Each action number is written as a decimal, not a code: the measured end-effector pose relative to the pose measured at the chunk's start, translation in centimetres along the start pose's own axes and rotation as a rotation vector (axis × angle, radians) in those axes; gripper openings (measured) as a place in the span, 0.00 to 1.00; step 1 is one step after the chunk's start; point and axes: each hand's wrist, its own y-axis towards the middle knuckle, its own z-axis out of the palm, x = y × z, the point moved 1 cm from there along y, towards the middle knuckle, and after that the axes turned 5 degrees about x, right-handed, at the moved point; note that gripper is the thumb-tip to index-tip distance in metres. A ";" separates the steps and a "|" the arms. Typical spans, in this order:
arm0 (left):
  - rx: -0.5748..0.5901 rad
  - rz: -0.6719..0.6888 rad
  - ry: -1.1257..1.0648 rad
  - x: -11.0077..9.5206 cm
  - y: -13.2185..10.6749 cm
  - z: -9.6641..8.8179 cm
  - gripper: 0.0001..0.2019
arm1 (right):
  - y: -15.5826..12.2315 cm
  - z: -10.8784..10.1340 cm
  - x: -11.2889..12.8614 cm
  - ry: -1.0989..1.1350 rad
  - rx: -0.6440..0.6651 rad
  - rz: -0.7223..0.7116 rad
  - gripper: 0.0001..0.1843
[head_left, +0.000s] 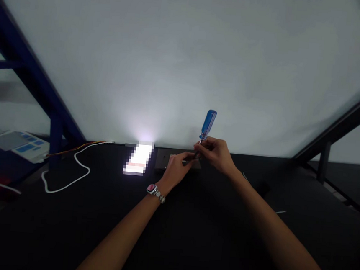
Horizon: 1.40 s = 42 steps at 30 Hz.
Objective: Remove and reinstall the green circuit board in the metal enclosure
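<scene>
"What do I have around the fingers?"

"Over the head feed I get a pale wall (186, 60) rising beyond the fingertips and a black tabletop (208, 238) under both wrists. Left of the fingers is a bright panel (138, 158), too pixelated for me to identify; farther left curls a white cable (89, 170)."

"And the hands?"

"My right hand (217, 155) pinches the blue-handled screwdriver (208, 123) by its shaft, the handle tilted up above those fingers. My left hand (179, 166) has thumb and forefinger drawn close by the shaft's lower end; whether they pinch anything, I can't tell. Just behind and partly beneath them lies a dark flat block (162, 158)."

"What worries you?"

"Slipping. With the grip low on the shaft, I'd judge the handle could sway and drag the tip sideways, into the left fingertips or across the block. Those fingers hide the tip and the light is poor, so I could misplace it unseen. And if nothing steadies the block, a sideways push might slide it."
</scene>
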 end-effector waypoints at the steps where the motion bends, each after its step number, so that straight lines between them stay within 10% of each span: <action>1: -0.019 -0.010 -0.022 0.0 0.1 0.1 0.09 | 0.1 0.2 -0.2 0.001 -0.035 -0.001 0.14; 6: -0.048 -0.038 -0.040 0.1 0.7 0.4 0.09 | 0.3 0.9 -0.8 -0.027 -0.169 0.018 0.19; 14: 0.058 -0.003 -0.013 -0.1 0.3 -0.5 0.11 | 0.0 -0.2 0.5 0.027 0.127 0.031 0.14; 24: -0.023 -0.040 0.019 0.4 0.1 -0.2 0.08 | 0.3 0.7 -0.5 -0.069 -0.119 0.015 0.18; 31: 0.039 -0.033 -0.030 0.6 -0.1 -0.8 0.10 | 0.2 -0.5 0.3 -0.007 0.119 -0.034 0.13; 42: -0.025 -0.018 0.013 0.2 0.1 -0.2 0.08 | 0.1 0.9 -0.6 -0.098 -0.172 -0.058 0.13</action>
